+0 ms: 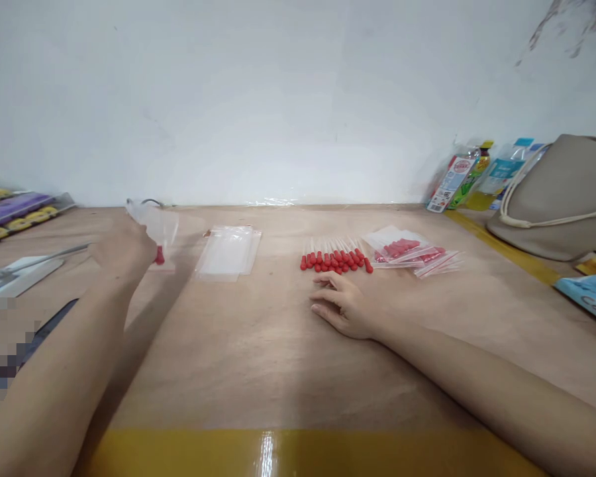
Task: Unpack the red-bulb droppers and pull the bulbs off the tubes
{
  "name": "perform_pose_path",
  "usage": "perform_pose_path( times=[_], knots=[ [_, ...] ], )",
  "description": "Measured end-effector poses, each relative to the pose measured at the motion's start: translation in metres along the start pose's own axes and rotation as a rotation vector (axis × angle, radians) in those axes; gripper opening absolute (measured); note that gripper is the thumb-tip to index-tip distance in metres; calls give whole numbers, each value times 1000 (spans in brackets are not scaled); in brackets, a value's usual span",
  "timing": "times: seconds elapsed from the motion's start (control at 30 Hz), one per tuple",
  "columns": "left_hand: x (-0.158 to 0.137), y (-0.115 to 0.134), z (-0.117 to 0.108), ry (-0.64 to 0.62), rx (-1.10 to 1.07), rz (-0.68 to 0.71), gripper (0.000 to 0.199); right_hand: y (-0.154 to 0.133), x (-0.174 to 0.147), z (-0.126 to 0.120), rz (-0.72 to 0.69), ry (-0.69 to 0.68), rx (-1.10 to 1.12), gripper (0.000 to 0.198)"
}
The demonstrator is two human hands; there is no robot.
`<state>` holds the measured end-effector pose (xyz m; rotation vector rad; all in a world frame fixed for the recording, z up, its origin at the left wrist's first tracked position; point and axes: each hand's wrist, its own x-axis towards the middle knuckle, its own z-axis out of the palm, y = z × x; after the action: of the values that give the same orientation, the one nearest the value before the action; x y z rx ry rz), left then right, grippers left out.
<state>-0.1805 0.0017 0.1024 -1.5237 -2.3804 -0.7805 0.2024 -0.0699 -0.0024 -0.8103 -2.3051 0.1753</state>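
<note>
My left hand [124,248] is raised over the left part of the table, its fingers closed on a clear plastic zip bag [166,228]. A red rubber bulb [159,254] shows just beside that hand, at the bag's lower part; my hand hides the rest. My right hand [345,305] rests on the wood with its fingers apart and holds nothing. Just beyond its fingertips lies a row of droppers [335,260] with red bulbs towards me and clear tips pointing away. Filled zip bags [402,250] with red-bulbed droppers are heaped to their right.
A stack of flat clear zip bags [228,254] lies between my hands. Drink bottles and a carton [451,182] stand by the wall, next to a grey bag [556,199]. On the left are a purple and yellow pack [20,211] and a cable [54,255]. Yellow tape [198,454] edges the table.
</note>
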Motion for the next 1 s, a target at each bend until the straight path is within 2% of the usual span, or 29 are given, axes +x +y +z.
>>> perform_pose_path(
  times=[0.03,0.07,0.13,0.17,0.23,0.27,0.33,0.4,0.47,0.53,0.63,0.7,0.73,0.8,0.87,1.0],
  knots=[
    [-4,9,-4,107,27,-51,33,0,0,0,-1,2,5,19],
    [-10,20,-5,189,-11,-1,36,0,0,0,-2,5,10,19],
    [-27,45,0,159,-257,123,43,1,0,1,-8,5,21,18],
    [-38,58,7,81,-433,118,45,2,0,1,-10,3,25,18],
    [-64,80,26,-257,-770,74,50,2,-1,1,-16,3,27,17],
    [-78,89,37,-409,-872,38,48,3,-1,1,-18,4,25,18],
    [-101,99,57,-525,-892,45,37,3,0,2,-28,10,17,19],
    [-117,103,72,-564,-898,66,28,4,3,3,-30,18,-7,23],
    [-125,102,81,-511,-818,161,24,5,7,6,-14,46,-53,27],
    [-128,99,83,-386,-691,330,27,6,13,10,7,76,-100,29],
    [-130,97,78,-143,-563,583,31,8,22,16,-2,85,-127,16],
    [-132,94,71,-79,-565,733,27,9,26,18,-24,71,-128,10],
    [-133,93,67,-111,-581,818,23,9,27,19,-30,60,-130,11],
    [-136,91,62,-254,-610,994,19,9,29,19,-14,40,-145,12],
    [-139,89,59,-364,-614,1096,19,9,30,17,21,21,-171,13],
    [-141,90,61,-335,-645,1115,13,6,31,14,64,10,-198,13]
  ],
)
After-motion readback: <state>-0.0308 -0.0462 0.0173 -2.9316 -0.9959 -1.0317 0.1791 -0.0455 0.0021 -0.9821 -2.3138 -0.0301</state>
